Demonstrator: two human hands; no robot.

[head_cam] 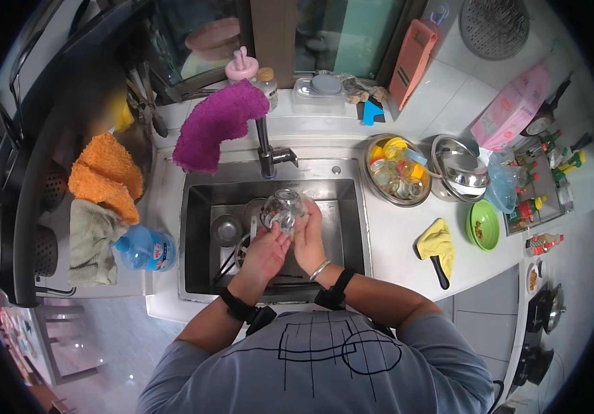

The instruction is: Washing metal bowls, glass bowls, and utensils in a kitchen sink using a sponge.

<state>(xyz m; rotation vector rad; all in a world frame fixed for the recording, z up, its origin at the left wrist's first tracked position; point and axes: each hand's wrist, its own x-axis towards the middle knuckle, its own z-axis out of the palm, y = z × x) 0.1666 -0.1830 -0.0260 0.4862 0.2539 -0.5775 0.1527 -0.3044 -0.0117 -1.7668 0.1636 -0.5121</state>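
Note:
Over a stainless steel sink (346, 227), a clear glass bowl (285, 204) is held between both hands, its base facing up. My left hand (267, 253) grips it from below on the left side, palm up. My right hand (309, 233), with a silver bangle at the wrist, holds its right side; part of the fingers is hidden behind the glass. A small metal bowl (226, 230) and other dishes lie in the sink, along with dark chopsticks (224, 266). Behind them stands the faucet (271, 155), with a purple cloth (222, 121) hanging over its spout.
Right of the sink are a metal basin (372, 181) of jars and lids, metal pots (454, 165), green bowls (486, 222) and a yellow cloth (437, 240) with a black handle. A blue detergent bottle (154, 251) and orange cloth (108, 171) are on the left.

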